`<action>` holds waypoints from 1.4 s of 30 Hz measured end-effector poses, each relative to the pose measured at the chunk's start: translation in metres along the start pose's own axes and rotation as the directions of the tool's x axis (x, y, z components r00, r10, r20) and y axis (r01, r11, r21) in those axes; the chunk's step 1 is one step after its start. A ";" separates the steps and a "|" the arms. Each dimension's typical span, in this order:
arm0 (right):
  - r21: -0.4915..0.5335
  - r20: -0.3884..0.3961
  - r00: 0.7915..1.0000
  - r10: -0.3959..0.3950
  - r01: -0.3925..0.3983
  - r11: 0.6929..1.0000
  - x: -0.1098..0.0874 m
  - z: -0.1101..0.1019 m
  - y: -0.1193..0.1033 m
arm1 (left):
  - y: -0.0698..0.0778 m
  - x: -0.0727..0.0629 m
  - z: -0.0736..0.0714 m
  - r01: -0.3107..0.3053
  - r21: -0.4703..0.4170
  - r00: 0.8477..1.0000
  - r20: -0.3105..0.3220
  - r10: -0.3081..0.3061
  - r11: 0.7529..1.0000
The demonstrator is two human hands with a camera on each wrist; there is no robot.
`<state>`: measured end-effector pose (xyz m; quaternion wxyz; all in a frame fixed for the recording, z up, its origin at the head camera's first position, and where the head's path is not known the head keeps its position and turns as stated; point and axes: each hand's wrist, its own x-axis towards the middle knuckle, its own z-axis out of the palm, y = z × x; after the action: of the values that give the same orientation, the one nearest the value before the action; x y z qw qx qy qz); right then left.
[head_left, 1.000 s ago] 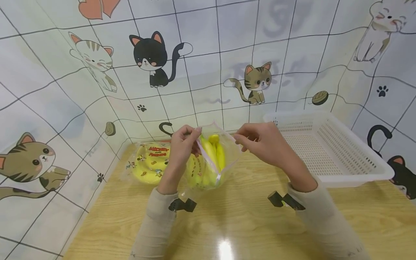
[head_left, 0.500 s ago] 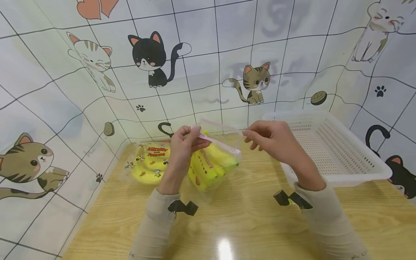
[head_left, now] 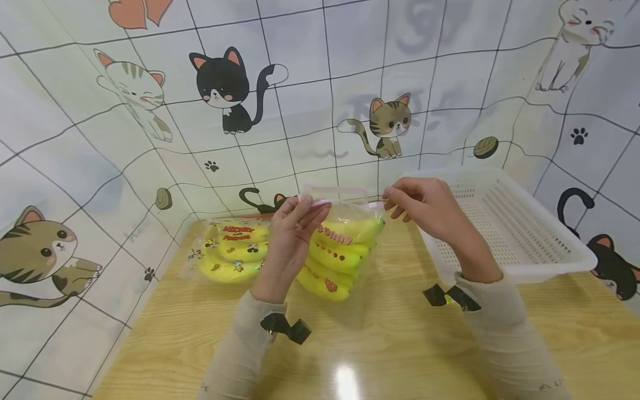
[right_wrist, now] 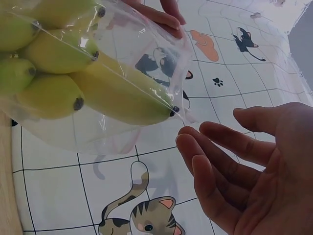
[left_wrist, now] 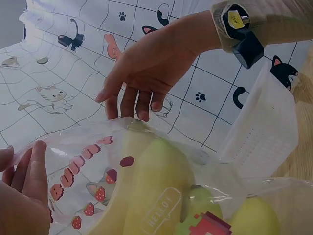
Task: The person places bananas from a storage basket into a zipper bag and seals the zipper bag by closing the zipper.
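Note:
My left hand (head_left: 290,241) pinches the pink zip edge of a clear zip bag (head_left: 350,211) between thumb and fingers. The bag is printed "Bunny" with strawberries and holds a bunch of yellow bananas (head_left: 330,291) with greenish tips. In the left wrist view, the bag's print (left_wrist: 78,166) faces the camera. My right hand (head_left: 430,205) is beside the bag's upper right corner, fingers relaxed. In the right wrist view, its thumb stands apart from loosely bent fingers (right_wrist: 210,147), whose tips are right by the bag's corner. Banana ends (right_wrist: 88,54) fill that side of the bag.
A second clear bag (head_left: 239,230) with "Mickey and Friends" print and bananas inside lies on the wooden table (head_left: 390,339), left of my left hand. At the right stands a white perforated basket (head_left: 560,264). A cat-patterned sheet (head_left: 310,122) hangs behind.
The gaping bag mouth has narrowed, and the bag has turned so its printed side faces me. My right hand has left the bag's edge and moved right and slightly up. My left hand keeps its pinch.

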<state>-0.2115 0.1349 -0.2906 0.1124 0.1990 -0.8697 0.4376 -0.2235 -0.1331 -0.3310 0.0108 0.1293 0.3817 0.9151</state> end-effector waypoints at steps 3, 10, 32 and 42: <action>-0.015 0.007 1.000 0.008 -0.008 1.000 0.002 -0.001 0.002 | -0.003 -0.001 0.001 -0.009 -0.040 1.000 0.018 0.010 0.999; -0.039 -0.009 0.998 0.068 -0.069 0.997 0.007 0.001 0.008 | -0.013 -0.004 0.005 -0.009 -0.112 0.999 0.040 0.013 0.994; 0.207 0.015 0.981 0.191 -0.190 0.960 0.023 0.024 0.036 | -0.037 -0.014 0.012 -0.049 0.005 0.994 0.101 0.048 0.999; 0.266 -0.215 0.964 0.158 -0.098 0.959 0.022 0.030 0.031 | -0.039 -0.023 0.029 -0.144 0.124 0.986 -0.070 0.154 0.982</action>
<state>-0.2456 0.1222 -0.3222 0.1589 0.1018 -0.7986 0.5714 -0.1969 -0.0880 -0.3442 -0.0806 0.1216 0.4249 0.8934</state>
